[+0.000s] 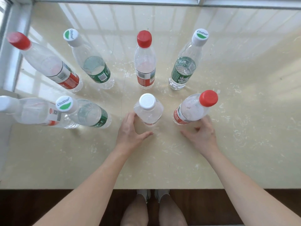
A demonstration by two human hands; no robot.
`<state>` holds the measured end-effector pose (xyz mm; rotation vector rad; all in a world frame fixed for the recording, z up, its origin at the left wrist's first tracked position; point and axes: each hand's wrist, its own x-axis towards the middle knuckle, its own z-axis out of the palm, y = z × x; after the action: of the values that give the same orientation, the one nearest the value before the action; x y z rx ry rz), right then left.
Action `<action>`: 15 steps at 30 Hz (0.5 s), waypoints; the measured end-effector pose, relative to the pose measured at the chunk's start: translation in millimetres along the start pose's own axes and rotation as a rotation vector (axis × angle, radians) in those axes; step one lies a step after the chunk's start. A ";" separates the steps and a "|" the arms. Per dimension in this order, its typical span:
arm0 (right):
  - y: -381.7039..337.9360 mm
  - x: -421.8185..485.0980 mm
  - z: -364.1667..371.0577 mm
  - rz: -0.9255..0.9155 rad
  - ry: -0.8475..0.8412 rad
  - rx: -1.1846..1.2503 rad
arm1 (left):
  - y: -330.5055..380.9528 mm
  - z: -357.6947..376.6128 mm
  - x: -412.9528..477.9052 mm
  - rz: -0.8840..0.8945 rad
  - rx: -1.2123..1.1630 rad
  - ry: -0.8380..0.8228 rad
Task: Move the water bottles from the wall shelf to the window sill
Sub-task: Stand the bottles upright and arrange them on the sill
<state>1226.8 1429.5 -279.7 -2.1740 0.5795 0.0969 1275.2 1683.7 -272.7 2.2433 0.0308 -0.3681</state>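
Several clear water bottles stand on the beige stone window sill [244, 144] in two rows, with red, white and green-marked caps. My left hand [130, 129] curves loosely around the base of the white-capped bottle [149, 110]; its fingers touch the bottle's left side and the thumb lies just in front, apart from it. My right hand [202, 136] sits beside the tilted-looking red-capped bottle [193, 110], with its fingers behind the bottle's lower body and the thumb spread clear of it. Both bottles stand on the sill.
The back row holds a red-capped bottle [145, 62] and a green-label bottle [185, 67], with others [91, 66] to the left. The window frame [146, 0] runs along the far edge. The sill's front edge [97, 187] is near my legs.
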 end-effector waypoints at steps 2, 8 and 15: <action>2.0 -26.2 -8.0 0.054 0.017 -0.083 | -4.1 -13.8 -26.1 -0.079 -0.004 0.018; -29.8 -124.3 3.7 0.096 0.156 -0.135 | -60.9 -96.5 -122.7 -0.198 0.073 -0.052; -117.2 -137.6 121.3 -0.101 -0.148 -0.053 | -129.8 -197.9 -113.8 -0.298 0.118 0.076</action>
<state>1171.9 1634.9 -233.1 -2.2209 0.3872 0.2189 1197.5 1928.8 -219.5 2.3730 0.3963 -0.4531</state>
